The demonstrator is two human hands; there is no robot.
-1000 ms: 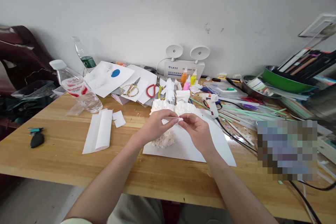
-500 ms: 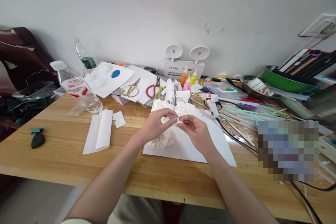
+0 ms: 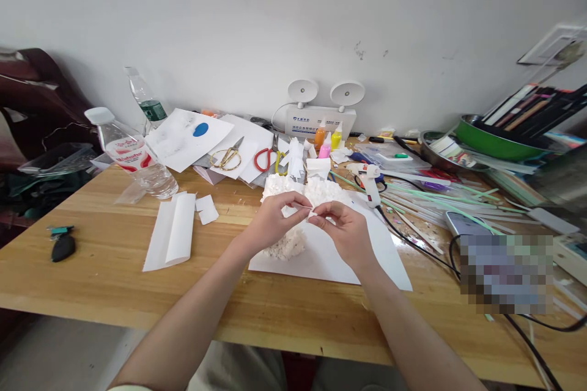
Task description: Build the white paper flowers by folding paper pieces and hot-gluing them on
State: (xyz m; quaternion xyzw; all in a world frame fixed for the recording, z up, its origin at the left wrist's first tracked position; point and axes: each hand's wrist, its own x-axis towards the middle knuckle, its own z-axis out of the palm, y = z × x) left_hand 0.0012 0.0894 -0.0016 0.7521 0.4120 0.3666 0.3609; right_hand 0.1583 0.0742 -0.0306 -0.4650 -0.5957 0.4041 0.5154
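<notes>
Both hands meet over a white sheet (image 3: 334, 259) on the wooden table. My left hand (image 3: 277, 218) and my right hand (image 3: 343, 226) pinch a small piece of white paper (image 3: 312, 212) between their fingertips; most of it is hidden by the fingers. Behind and partly under the hands lie white crumpled-paper clumps (image 3: 325, 190). A rough off-white clump (image 3: 288, 245) rests on the sheet below my left hand. To the right of these stands a white hot glue gun (image 3: 368, 182) with a black cord.
At left are a water bottle (image 3: 135, 156), folded paper (image 3: 172, 232), small paper squares (image 3: 206, 209) and a black key fob (image 3: 63, 247). Gold scissors (image 3: 227, 157), red-handled pliers (image 3: 263, 159) and paint bottles (image 3: 324, 145) stand farther back. Strips and a green pan (image 3: 499, 137) crowd the right.
My fingertips have drawn slightly closer together around the small paper piece. The whole view has shifted a little; the things on the table stay put.
</notes>
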